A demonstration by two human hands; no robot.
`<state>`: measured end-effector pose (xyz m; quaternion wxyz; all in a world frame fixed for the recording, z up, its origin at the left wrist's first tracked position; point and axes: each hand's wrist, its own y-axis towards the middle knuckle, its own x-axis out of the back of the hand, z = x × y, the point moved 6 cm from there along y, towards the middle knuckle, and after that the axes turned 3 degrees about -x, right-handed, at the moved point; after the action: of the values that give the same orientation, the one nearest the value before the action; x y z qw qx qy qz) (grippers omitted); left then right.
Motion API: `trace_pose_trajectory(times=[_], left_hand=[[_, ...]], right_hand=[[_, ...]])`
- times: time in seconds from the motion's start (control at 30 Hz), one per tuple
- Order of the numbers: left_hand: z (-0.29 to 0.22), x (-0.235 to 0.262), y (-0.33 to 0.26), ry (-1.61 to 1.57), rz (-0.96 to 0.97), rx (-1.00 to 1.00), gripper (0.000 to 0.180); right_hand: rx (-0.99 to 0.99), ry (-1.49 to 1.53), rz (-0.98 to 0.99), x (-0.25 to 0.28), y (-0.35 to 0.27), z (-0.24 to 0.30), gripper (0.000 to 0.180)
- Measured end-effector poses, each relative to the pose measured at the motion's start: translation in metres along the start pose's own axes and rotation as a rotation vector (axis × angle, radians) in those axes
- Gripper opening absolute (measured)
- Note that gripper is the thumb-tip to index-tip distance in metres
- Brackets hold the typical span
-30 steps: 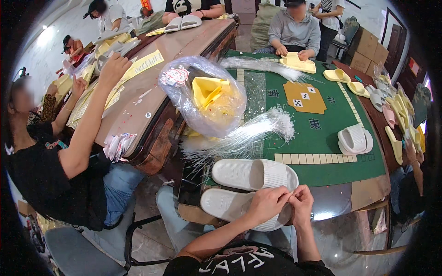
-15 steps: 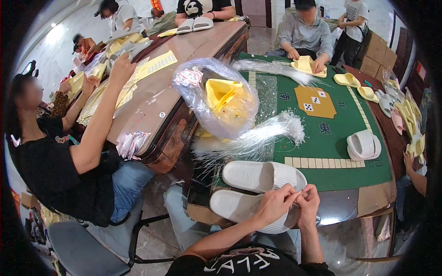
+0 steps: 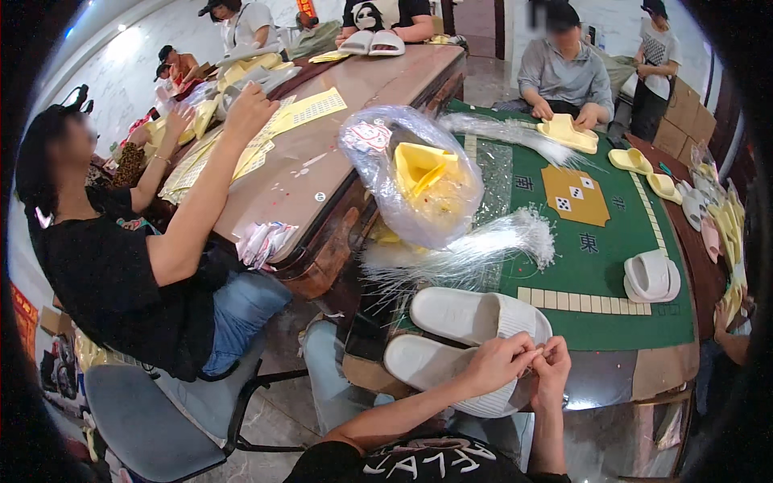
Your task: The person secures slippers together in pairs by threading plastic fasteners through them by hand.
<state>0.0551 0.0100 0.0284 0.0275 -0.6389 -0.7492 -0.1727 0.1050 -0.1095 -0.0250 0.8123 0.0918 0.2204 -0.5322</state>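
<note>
We count 2 white slippers (image 3: 475,318) right by our fingers (image 3: 527,354), 1 more white pair (image 3: 651,276) farther off, 1 clear plastic bag (image 3: 415,181), approx. 3 yellow slippers (image 3: 636,161).

Bright, even indoor light fills the room, strongest off the white wall at upper left. Glare sits on the clear plastic bag (image 3: 411,173) and the glossy brown tabletop (image 3: 322,161). Shadows are soft. Fisheye bending curves straight edges near the black circular rim; faces are blurred, the centre is sharp.
</note>
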Motion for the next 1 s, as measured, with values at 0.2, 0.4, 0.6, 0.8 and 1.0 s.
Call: trace_pose_trajectory(times=[0.2,0.4,0.6,0.8,1.0], left_hand=[[0.001,0.001,-0.005,0.06,-0.071,-0.028,0.014],[-0.019,0.021,-0.02,0.243,-0.265,-0.248,0.012],[0.004,0.063,-0.049,0.545,-0.237,-0.144,0.032],[0.022,0.041,-0.061,0.688,-0.005,-0.049,0.053],[0.025,0.044,-0.046,0.644,-0.231,-0.191,0.021]], right_hand=[[0.104,-0.238,0.023,-0.004,-0.003,0.014,0.025],[0.182,-0.367,-0.053,0.018,-0.005,0.017,0.009],[0.18,-0.441,-0.229,0.06,0.001,0.023,0.011],[0.182,-0.615,-0.212,0.053,0.006,0.015,0.008],[0.166,-0.6,-0.206,0.053,0.007,0.014,0.009]])
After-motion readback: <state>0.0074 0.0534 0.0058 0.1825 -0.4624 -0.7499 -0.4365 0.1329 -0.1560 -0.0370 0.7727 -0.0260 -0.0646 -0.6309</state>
